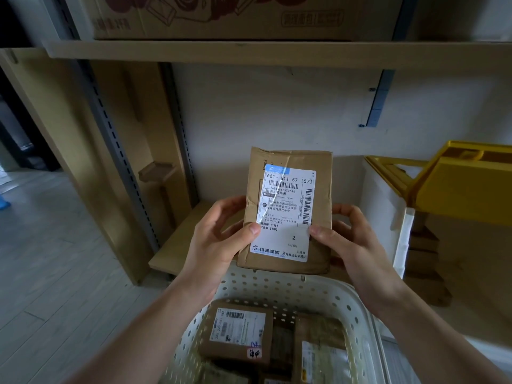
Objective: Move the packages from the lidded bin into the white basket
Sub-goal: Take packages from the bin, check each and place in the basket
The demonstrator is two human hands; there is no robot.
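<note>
I hold a brown cardboard package (318,173) with a white shipping label upright in both hands, above the far rim of the white perforated basket (277,286). My left hand (219,236) grips its left edge with the thumb on the label. My right hand (352,239) grips its right edge, thumb on the label's lower right. Inside the basket lie other labelled brown packages (235,331). The white bin (388,217) with its yellow lid (465,184) raised stands at the right, with brown packages (424,259) showing through its side.
A wooden shelf board (180,245) lies behind the basket, with a higher shelf (249,51) carrying a large cardboard box (221,15). Slotted metal uprights (116,139) and a wooden side panel stand at the left. Pale floor (55,273) extends to the left.
</note>
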